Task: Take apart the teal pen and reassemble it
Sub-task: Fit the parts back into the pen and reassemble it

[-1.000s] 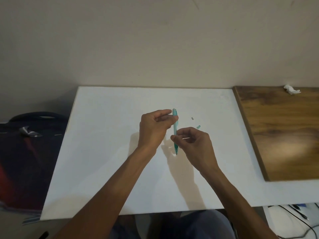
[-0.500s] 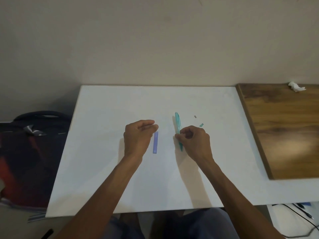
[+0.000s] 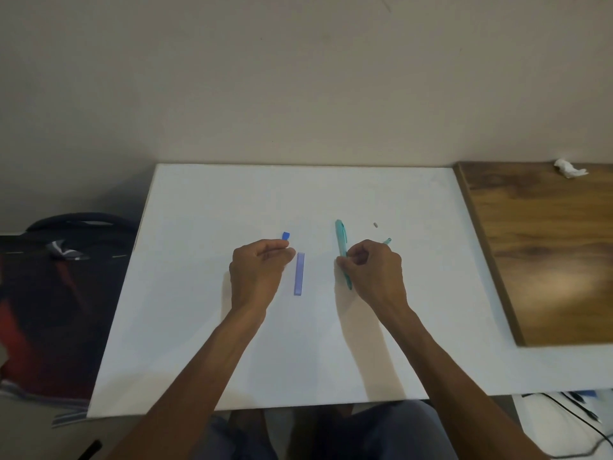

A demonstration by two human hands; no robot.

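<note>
The teal pen (image 3: 341,242) lies lengthwise on the white board (image 3: 205,327), clip end away from me. My right hand (image 3: 373,272) pinches its lower half against the board, so that part is half hidden by my fingers. My left hand (image 3: 257,272) rests to the left with its fingers curled shut. A small blue piece (image 3: 285,235) sits right at its knuckles; I cannot tell if they touch. A pale violet strip (image 3: 299,273) lies flat between my hands. A tiny teal part (image 3: 387,241) and a tiny grey part (image 3: 375,224) lie just beyond my right hand.
A wooden tabletop (image 3: 547,260) adjoins the board on the right, with a crumpled white tissue (image 3: 569,169) at its far edge. A dark bag (image 3: 59,277) sits on the floor to the left. Cables (image 3: 577,413) lie at the lower right. A wall stands close behind.
A second ago both hands held the pen upright above the board. It is now laid down under my right hand; my left hand moved left, and the violet strip and blue piece came into view.
</note>
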